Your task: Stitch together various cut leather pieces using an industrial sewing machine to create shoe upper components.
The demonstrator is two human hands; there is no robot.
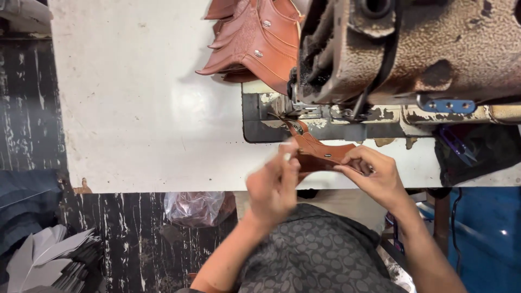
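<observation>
Nearest the camera, the left hand is pinching the near-left edge of a small tan leather piece with a metal rivet, though it's blurry, while the right hand is gripping its right end with curled fingers. The piece is sitting at the near edge of the white worktable, just in front of the worn, rusty sewing machine. Farther back, a stack of brown leather pieces is lying beside the machine.

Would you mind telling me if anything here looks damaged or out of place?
Yes: the sewing machine looks badly worn, its paint flaked off in patches across the head and base. On the white table, the stacked brown leather pieces look orderly, as does the one in both hands.
</observation>
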